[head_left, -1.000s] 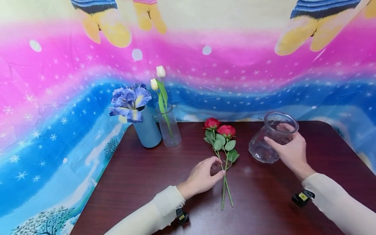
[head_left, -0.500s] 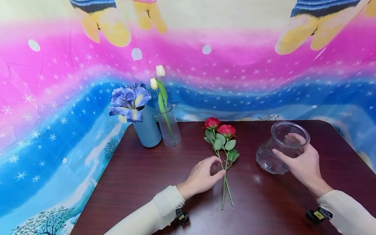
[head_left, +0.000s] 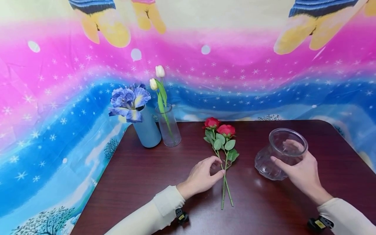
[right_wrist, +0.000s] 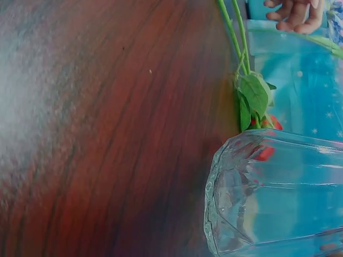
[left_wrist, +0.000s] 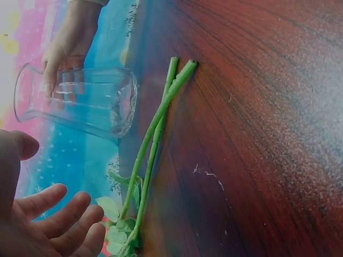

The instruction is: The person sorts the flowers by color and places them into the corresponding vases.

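My right hand (head_left: 305,173) grips a clear, wide-mouthed glass vase (head_left: 268,163) on the right side, thumb on its near side and fingers behind the glass. Whether the vase's base touches the table, I cannot tell. Two red roses (head_left: 226,130) with green leaves lie at the middle, their stems (left_wrist: 159,120) crossed and pointing towards me. Beside those stems my left hand (head_left: 202,174) is held with fingers loosely bent. The left wrist view shows its fingers (left_wrist: 69,214) spread and apart from the stems, holding nothing.
At the back left stand a blue-grey vase (head_left: 149,132) with blue-purple flowers (head_left: 127,99) and a clear cylinder vase (head_left: 173,133) with two white tulips (head_left: 160,71). A printed cloth (head_left: 235,65) hangs behind the dark wooden table (head_left: 141,182).
The right hand has brought the glass vase nearer to me and a little to the right. My left hand and the roses have stayed in place.
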`<move>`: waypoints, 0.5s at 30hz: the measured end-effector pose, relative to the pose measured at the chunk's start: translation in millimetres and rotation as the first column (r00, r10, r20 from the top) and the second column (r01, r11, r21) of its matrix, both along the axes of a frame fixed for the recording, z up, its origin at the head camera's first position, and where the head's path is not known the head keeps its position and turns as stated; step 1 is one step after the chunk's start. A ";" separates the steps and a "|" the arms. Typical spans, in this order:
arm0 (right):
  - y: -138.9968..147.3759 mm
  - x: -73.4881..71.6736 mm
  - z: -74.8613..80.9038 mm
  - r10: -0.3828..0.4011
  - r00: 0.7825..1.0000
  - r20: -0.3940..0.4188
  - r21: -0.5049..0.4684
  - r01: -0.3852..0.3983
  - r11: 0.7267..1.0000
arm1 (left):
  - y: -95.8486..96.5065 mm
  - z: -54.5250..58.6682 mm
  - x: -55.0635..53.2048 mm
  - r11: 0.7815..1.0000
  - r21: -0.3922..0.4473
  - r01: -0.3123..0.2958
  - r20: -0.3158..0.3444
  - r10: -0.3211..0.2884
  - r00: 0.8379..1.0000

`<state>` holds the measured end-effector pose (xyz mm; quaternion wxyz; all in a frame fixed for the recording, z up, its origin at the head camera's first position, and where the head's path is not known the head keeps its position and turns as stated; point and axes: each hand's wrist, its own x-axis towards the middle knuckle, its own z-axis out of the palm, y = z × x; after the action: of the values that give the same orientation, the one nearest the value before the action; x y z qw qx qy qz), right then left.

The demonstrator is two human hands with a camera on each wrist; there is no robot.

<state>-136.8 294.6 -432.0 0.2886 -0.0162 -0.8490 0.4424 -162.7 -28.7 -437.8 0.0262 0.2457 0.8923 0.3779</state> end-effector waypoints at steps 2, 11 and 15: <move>-2.4 0.5 -1.1 0.008 1.000 -0.007 -0.001 -0.008 1.000 | 0.3 -0.6 -0.2 1.000 0.003 0.001 0.003 -0.001 1.000; -9.0 1.9 -3.1 0.026 1.000 0.003 0.000 -0.026 1.000 | 1.3 -1.7 -0.9 1.000 0.015 0.008 0.012 -0.008 1.000; -10.1 1.6 -2.7 0.046 0.999 0.020 0.009 -0.046 0.999 | 1.2 -2.4 -0.7 1.000 0.019 0.009 0.019 -0.010 1.000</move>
<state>-135.2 284.5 -434.8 0.2698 0.0003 -0.8541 0.4446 -163.4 -27.5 -440.3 0.0344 0.2464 0.8873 0.3884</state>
